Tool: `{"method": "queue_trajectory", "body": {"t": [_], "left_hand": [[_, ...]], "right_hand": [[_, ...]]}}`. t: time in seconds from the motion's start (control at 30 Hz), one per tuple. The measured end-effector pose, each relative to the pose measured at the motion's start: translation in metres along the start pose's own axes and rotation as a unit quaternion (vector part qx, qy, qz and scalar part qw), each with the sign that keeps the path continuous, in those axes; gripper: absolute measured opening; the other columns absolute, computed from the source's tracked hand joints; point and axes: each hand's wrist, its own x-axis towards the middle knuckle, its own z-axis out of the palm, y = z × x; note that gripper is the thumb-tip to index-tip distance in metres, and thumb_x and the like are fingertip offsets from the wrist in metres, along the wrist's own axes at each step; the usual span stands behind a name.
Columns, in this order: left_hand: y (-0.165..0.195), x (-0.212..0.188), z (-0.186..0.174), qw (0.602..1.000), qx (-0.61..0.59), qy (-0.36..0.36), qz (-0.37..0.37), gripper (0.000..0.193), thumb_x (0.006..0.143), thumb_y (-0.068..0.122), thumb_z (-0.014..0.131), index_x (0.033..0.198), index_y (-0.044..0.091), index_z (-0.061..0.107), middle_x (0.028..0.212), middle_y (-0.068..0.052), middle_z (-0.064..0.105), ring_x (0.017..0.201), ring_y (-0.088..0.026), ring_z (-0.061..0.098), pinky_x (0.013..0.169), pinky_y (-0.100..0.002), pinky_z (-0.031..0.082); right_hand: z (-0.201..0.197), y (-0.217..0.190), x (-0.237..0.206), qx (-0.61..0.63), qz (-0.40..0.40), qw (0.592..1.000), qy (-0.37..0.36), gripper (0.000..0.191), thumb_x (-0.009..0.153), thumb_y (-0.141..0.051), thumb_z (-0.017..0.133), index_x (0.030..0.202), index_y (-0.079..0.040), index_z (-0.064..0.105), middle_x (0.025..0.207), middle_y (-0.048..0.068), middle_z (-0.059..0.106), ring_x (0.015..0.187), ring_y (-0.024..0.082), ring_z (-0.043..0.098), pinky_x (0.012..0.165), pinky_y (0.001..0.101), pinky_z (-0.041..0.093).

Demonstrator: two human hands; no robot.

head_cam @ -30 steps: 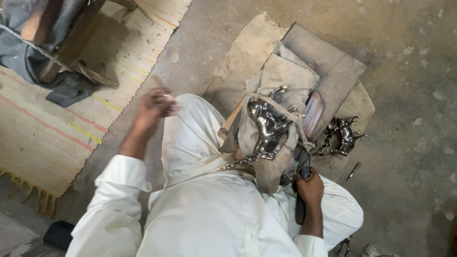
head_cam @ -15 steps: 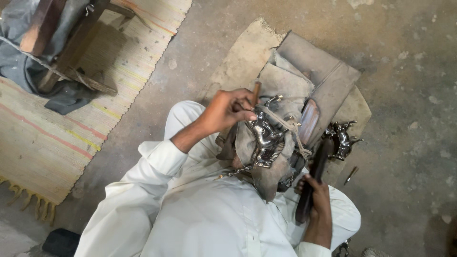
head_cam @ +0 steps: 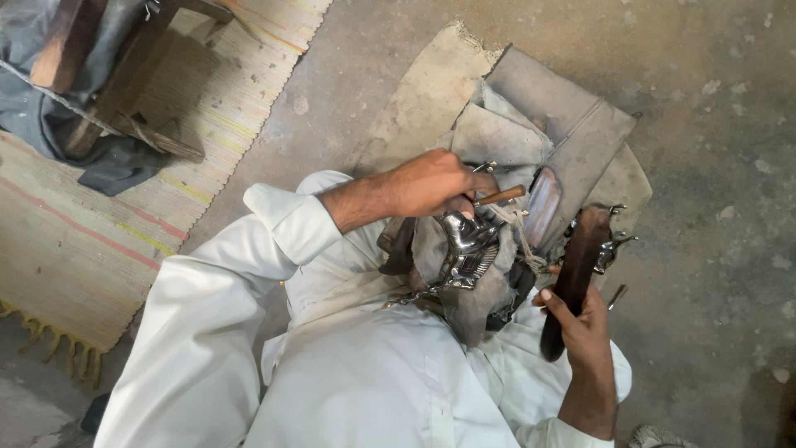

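I sit on the floor in white clothes with a shiny ornate metal piece (head_cam: pixel 466 249) resting on grey cloth over my lap. My left hand (head_cam: pixel 431 182) is closed on a thin tool with a wooden handle (head_cam: pixel 502 197), held just above the metal piece. My right hand (head_cam: pixel 580 319) grips a long dark wooden block (head_cam: pixel 574 274), standing upright at my right knee. More shiny metal parts (head_cam: pixel 612 241) lie on the ground behind the block.
Grey cloth and sacking (head_cam: pixel 539 124) are spread on the concrete floor ahead. A striped woven mat (head_cam: pixel 99 232) lies to the left, with a wooden stool (head_cam: pixel 108 75) and dark cloth on it. A small metal rod (head_cam: pixel 616 295) lies at the right.
My left hand came from the left knee across to the metal piece, now holding the wooden-handled tool. My right hand has lifted the dark block upright.
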Motion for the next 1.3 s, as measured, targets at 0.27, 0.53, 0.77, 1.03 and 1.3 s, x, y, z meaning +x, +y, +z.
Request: {"method": "queue_trajectory", "body": {"t": [0.27, 0.53, 0.77, 1.03, 1.3], "left_hand": [[0.001, 0.001, -0.006, 0.999, -0.026, 0.011, 0.015, 0.038, 0.085, 0.021, 0.078, 0.118, 0.008, 0.065, 0.082, -0.01, 0.078, 0.083, -0.033, 0.075, 0.071, -0.048, 0.054], [0.001, -0.005, -0.011, 0.993, -0.115, 0.022, -0.01, 0.037, 0.086, 0.02, 0.08, 0.118, 0.009, 0.065, 0.091, -0.011, 0.079, 0.089, -0.029, 0.078, 0.074, -0.043, 0.057], [-0.001, 0.006, 0.0, 1.0, 0.003, -0.028, 0.009, 0.042, 0.083, 0.023, 0.08, 0.12, 0.011, 0.064, 0.086, -0.009, 0.078, 0.088, -0.033, 0.074, 0.076, -0.049, 0.053], [-0.006, 0.008, 0.002, 0.999, 0.002, -0.037, 0.017, 0.041, 0.085, 0.021, 0.079, 0.124, 0.013, 0.066, 0.088, -0.007, 0.079, 0.088, -0.031, 0.075, 0.077, -0.048, 0.054], [-0.001, 0.009, 0.006, 1.0, 0.014, -0.009, -0.023, 0.043, 0.079, 0.018, 0.083, 0.118, 0.011, 0.068, 0.087, -0.007, 0.078, 0.086, -0.032, 0.074, 0.074, -0.048, 0.054]], "right_hand": [[0.021, -0.029, 0.008, -0.068, -0.194, 0.972, 0.116, 0.039, 0.097, -0.009, 0.077, 0.131, -0.002, 0.059, 0.096, -0.002, 0.064, 0.08, 0.005, 0.06, 0.072, 0.0213, 0.049], [0.024, -0.025, 0.013, -0.042, -0.073, 0.996, -0.006, 0.033, 0.094, -0.008, 0.076, 0.126, -0.003, 0.066, 0.082, 0.001, 0.063, 0.069, 0.008, 0.059, 0.064, 0.0252, 0.049], [0.024, -0.012, 0.011, -0.074, -0.064, 0.995, -0.002, 0.037, 0.089, -0.008, 0.077, 0.123, -0.003, 0.063, 0.092, 0.0, 0.069, 0.077, 0.007, 0.064, 0.071, 0.0239, 0.052], [0.029, -0.028, 0.007, -0.223, -0.225, 0.934, 0.166, 0.033, 0.101, -0.016, 0.08, 0.124, -0.003, 0.06, 0.095, 0.002, 0.067, 0.082, 0.01, 0.063, 0.074, 0.0233, 0.052], [0.026, -0.076, 0.006, -0.421, -0.221, 0.869, 0.138, 0.039, 0.091, -0.02, 0.08, 0.125, -0.006, 0.065, 0.078, 0.015, 0.066, 0.066, 0.029, 0.067, 0.066, 0.0425, 0.05]]}}
